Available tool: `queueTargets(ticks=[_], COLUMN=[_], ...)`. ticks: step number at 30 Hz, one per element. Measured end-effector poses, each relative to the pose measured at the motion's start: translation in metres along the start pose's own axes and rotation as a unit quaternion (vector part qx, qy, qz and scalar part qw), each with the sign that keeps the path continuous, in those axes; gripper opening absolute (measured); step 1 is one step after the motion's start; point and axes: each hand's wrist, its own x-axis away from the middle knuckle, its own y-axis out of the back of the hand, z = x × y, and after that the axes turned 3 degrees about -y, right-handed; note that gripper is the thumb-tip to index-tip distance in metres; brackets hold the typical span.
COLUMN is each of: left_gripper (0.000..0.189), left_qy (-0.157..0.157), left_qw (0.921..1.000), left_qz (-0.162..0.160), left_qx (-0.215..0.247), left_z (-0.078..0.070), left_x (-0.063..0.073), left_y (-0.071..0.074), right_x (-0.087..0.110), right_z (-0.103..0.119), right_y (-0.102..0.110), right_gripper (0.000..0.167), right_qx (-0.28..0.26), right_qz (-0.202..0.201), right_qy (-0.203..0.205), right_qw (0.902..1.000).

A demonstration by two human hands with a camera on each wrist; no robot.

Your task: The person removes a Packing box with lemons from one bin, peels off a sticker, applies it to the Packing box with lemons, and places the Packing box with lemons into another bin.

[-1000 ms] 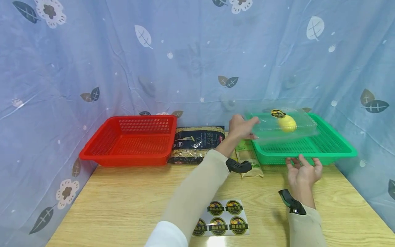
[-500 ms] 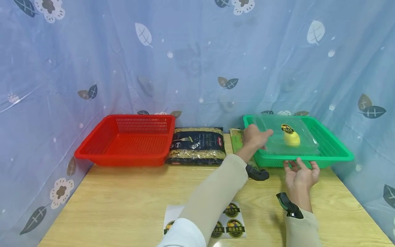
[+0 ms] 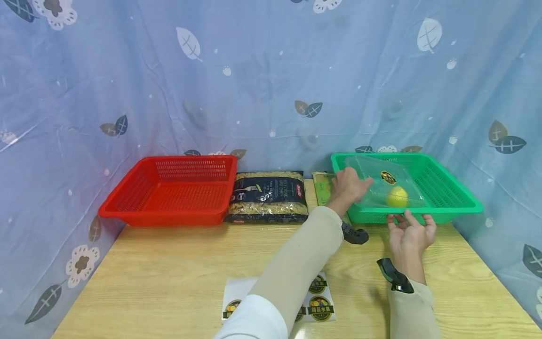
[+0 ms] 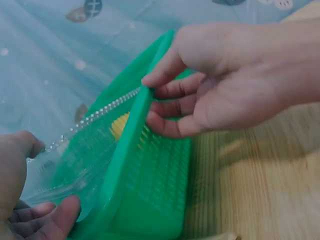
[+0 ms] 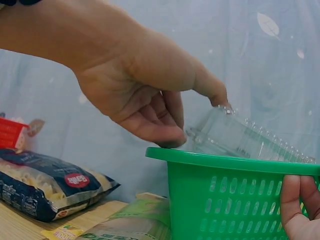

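Note:
A clear plastic clamshell box (image 3: 378, 190) lies tilted inside the green basket (image 3: 459, 202), its left end raised. On its lid is a round black-and-gold sticker (image 3: 387, 177), and a yellow lemon-like fruit (image 3: 397, 197) shows through the plastic. My left hand (image 3: 349, 188) holds the left end, thumb on the beaded edge (image 5: 227, 111) and fingers close over the basket's rim. At the front, my right hand (image 3: 410, 235) pinches that rim, thumb on top and fingers (image 4: 175, 107) curled against the outer side.
A bag of pasta (image 3: 268, 195) and a green-and-tan packet (image 3: 323, 188) lie between the baskets. The red basket (image 3: 190, 214) stands at the left. A sticker sheet (image 3: 320, 308) lies near the front, partly under my left sleeve. A curtain (image 3: 262, 94) hangs behind.
My left hand has moved right and down, lowering the clamshell box from above the green basket into it. The lemon-like fruit has settled toward the box's front side. My right hand stays on the rim.

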Motion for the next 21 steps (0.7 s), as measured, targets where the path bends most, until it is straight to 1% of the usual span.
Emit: queueTargets(ticks=[3, 6, 10, 13, 16, 21], left_gripper=[0.054, 0.052, 0.048, 0.047, 0.047, 0.049], left_qy=[-0.014, -0.022, -0.019, -0.024, -0.036, -0.059], left_qw=[0.9992, 0.9983, 0.9979, 0.9973, 0.9970, 0.9965], left_qz=[-0.001, 0.007, 0.034, 0.047, 0.049, 0.049], left_qx=[-0.038, -0.054, -0.052, -0.052, -0.047, -0.033], left_z=[0.003, 0.008, 0.015, 0.019, 0.024, 0.031], left_x=[-0.001, 0.000, 0.003, 0.005, 0.004, 0.002], left_y=[0.003, 0.004, 0.007, 0.011, 0.014, 0.021], right_x=[-0.001, -0.002, 0.000, 0.001, 0.001, 0.000], right_z=[0.000, 0.000, -0.002, -0.003, -0.003, 0.000], right_y=[-0.001, 0.001, 0.005, 0.007, 0.006, 0.000], right_gripper=[0.045, 0.045, 0.047, 0.048, 0.047, 0.045], right_qx=[0.000, 0.000, 0.008, 0.011, 0.006, -0.005], right_qz=[-0.004, -0.010, -0.017, -0.015, -0.013, -0.010], right_qy=[-0.003, -0.005, -0.006, 0.000, 0.005, 0.000], right_qw=[1.0000, 0.9999, 0.9998, 0.9998, 0.9999, 0.9999])
